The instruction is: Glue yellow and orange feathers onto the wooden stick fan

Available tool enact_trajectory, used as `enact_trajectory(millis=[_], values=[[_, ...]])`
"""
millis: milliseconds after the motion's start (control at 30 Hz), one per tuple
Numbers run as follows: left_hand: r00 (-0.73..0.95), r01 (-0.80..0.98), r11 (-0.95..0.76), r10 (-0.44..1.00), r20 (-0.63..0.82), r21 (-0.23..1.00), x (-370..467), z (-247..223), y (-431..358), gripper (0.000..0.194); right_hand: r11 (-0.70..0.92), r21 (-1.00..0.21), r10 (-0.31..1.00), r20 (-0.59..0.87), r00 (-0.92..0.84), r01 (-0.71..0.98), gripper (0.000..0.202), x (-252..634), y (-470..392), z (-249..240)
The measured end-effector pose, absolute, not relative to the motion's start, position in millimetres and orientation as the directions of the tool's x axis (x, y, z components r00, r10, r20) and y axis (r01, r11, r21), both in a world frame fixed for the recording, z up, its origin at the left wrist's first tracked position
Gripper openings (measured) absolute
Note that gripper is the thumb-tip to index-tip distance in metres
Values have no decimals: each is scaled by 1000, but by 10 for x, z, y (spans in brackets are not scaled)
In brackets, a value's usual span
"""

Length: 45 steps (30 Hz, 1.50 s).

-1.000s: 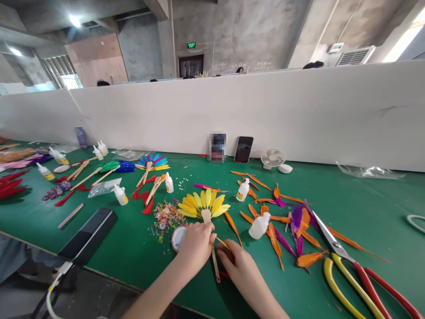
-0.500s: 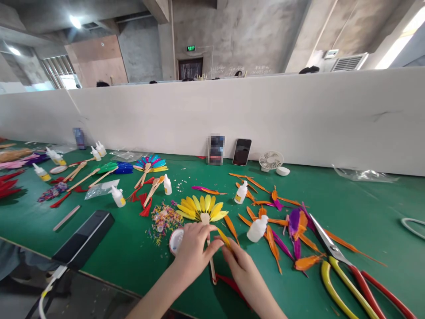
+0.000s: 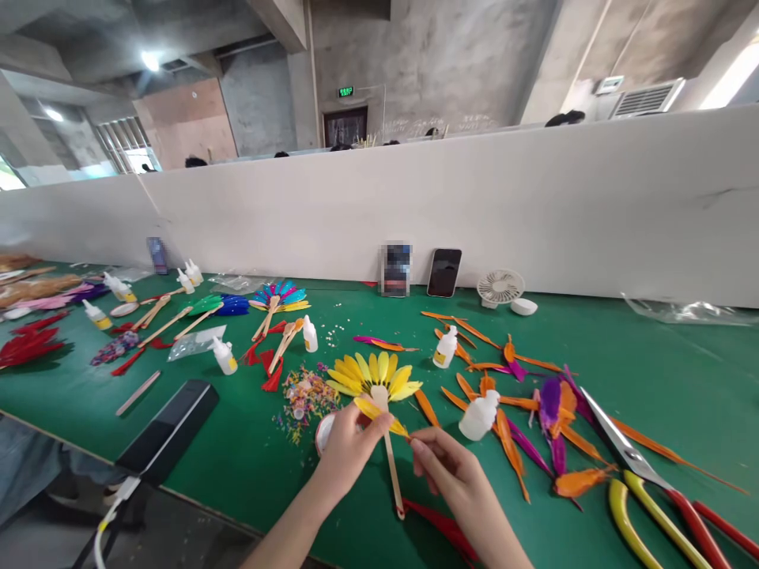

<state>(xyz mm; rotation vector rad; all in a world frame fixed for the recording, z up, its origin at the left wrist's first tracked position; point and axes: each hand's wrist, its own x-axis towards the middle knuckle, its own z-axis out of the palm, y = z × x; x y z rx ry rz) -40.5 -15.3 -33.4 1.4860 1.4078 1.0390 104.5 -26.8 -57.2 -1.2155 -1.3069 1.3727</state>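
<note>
A single yellow feather (image 3: 368,408) lies slantwise between my hands. My left hand (image 3: 347,449) pinches its broad part between thumb and fingers. At the narrow lower end, my right hand (image 3: 454,472) has thumb and fingertips closed on the quill. Beneath and behind them, a fan of yellow feathers (image 3: 379,370) rests on the green table with its wooden handle (image 3: 394,478) pointing toward me. From the handle's end a red tassel (image 3: 442,528) runs partly under my right hand. A round white dish (image 3: 323,431) is half hidden by my left hand.
Orange and purple feathers (image 3: 513,446), white bottles (image 3: 480,416) and large scissors (image 3: 634,457) lie to the right. Colourful bits (image 3: 305,395), a black power bank (image 3: 169,431) and finished-looking feather fans (image 3: 278,296) are on the left. Phones (image 3: 444,273) lean against the white partition (image 3: 332,213).
The yellow feather has come across to the left and is now held by both hands; before, it stood at my right hand's fingertips. The view has shifted slightly left.
</note>
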Motion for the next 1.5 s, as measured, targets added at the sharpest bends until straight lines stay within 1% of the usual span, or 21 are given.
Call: enact_trajectory(millis=[67,133,200,333,433,667,800,867,1000,1100,1200,1300,1400,1500], values=[[182,272,-46,983,-5,961,-398,-327,-174,22,-70,-997,981,-72,-182,17,46,1045,-273,-579],[258,246,-44,966,-22,968,-388,-321,-191,20,-46,-999,984,-49,-172,21,47,1035,-275,-559],[225,222,-11,973,-41,975,-381,-322,-196,20,-47,-998,989,-51,-138,32,50,1025,-273,-521],[127,163,44,990,-65,986,-384,-334,-189,21,-122,-993,987,-122,-104,8,55,1022,-267,-476],[151,155,41,986,-65,987,-387,-330,-195,19,-127,-992,986,-125,-114,-16,54,1038,-266,-499],[226,221,71,967,-122,973,-382,-251,-250,16,-103,-994,988,-100,-121,-24,47,1060,-273,-533],[276,264,11,957,-86,965,-388,-244,-264,21,-95,-992,990,-86,-110,-85,47,1048,-268,-551],[274,265,-14,960,-61,964,-387,-278,-253,22,-101,-989,989,-88,-120,-104,47,1041,-267,-539],[266,193,34,960,-85,981,-371,-362,-208,29,-121,-986,984,-104,-142,-111,49,1020,-269,-480],[252,125,85,961,-114,989,-357,-392,-177,37,-99,-989,988,-85,-127,-106,48,1014,-270,-479],[227,85,145,961,-160,986,-353,-406,-159,40,-67,-994,990,-56,-130,-83,44,1026,-274,-519],[237,28,193,952,-195,981,-356,-419,-157,38,-43,-997,990,-34,-137,-61,41,1033,-283,-542],[244,-10,187,953,-179,982,-361,-421,-164,33,-29,-997,995,-23,-97,-67,43,1026,-291,-531],[236,-3,177,956,-172,984,-362,-397,-169,29,-22,-998,996,-16,-91,-62,43,1023,-290,-517]])
